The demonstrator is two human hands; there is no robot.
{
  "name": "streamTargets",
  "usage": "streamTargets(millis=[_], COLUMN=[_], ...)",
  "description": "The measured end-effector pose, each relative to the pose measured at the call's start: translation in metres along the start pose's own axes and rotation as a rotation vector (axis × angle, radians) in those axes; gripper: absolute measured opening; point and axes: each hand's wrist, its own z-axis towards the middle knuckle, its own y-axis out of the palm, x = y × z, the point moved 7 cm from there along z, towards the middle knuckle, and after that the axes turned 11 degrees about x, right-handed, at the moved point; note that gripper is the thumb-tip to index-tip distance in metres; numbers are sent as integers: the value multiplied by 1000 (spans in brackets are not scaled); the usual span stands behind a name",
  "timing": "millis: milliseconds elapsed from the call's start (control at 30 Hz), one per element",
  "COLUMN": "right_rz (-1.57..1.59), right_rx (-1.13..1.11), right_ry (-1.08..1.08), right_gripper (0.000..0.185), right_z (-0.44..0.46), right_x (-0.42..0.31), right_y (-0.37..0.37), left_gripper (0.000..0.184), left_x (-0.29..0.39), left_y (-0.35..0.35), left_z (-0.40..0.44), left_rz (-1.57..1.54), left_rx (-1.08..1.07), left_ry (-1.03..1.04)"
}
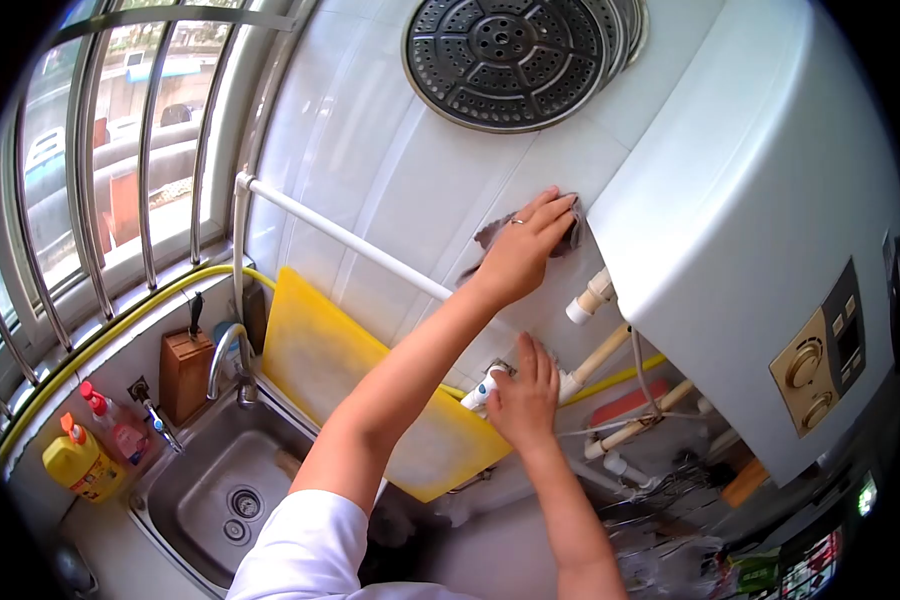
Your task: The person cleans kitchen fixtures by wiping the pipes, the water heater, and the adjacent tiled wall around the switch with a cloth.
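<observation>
My left hand point(530, 250), with a ring on one finger, presses a greyish-brown cloth point(573, 232) against the white tiled wall point(410, 170), just left of the white water heater point(720, 190). Part of the cloth hangs out to the left of the hand. Lower down, my right hand point(526, 400) holds nothing; its fingers point up, by the wall and pipes. Its thumb is beside a white valve point(482, 390) with a blue dot; whether they touch is unclear. A yellow board point(340, 370) leans at the wall under my left forearm.
A steel sink point(210, 490) lies at lower left, beside a knife block point(185, 375), a yellow bottle point(82, 465) and a pink bottle point(118, 425). A white rail point(350, 238) crosses the wall. Round steamer racks point(505, 60) hang above. Pipes point(610, 350) run below the heater.
</observation>
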Motion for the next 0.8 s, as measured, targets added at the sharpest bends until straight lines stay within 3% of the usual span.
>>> streamTargets(millis=[67,167,267,300,367,433,500,533,567,633,667,700,767,800], right_rz=[-15,-31,40,126,336,444,345,250,178,-55,-146,-228,-303,-355], right_rx=[-1,16,0,-27,-70,-12,85,112,249,510,584,547,522,547], right_ry=[-16,-45,-60,-55,-84,-202,-309,-331,-385,-91,-268,-239,-125,-132], right_gripper=[21,20,19,19,26,29,26,21,15,15,16,21,22,22], right_z=[-2,-3,0,0,-6,-3,-9,-17,-31,-27,-37,-25,0,11], right_x=[0,-1,0,-1,-5,-34,-58,-58,-48,-30,-11,-4,-3,3], right_y=[2,3,-11,-15,-36,-108,-186,-215,-241,-290,-311,-325,-333,-337], left_gripper=[58,53,44,44,41,40,38,36,36,35,38,38,46,46], left_x=[-12,6,46,43,22,-1,4,2,7,4,-9,0,46,55], left_y=[-11,-19,-18,-14,15,35,21,24,18,30,53,43,-3,-10], left_z=[8,43,78,81,81,74,66,57,60,49,50,60,103,117], left_rz=[-451,-913,-1056,-1067,-897,-782,-340,-269,-276,-589,-864,-878,-743,-753], left_rx=[249,315,279,278,69,65,193,158,154,24,15,7,-54,-54], left_ry=[-242,-542,-510,-502,-513,-488,-348,-561,-557,-891,-842,-833,-528,-513])
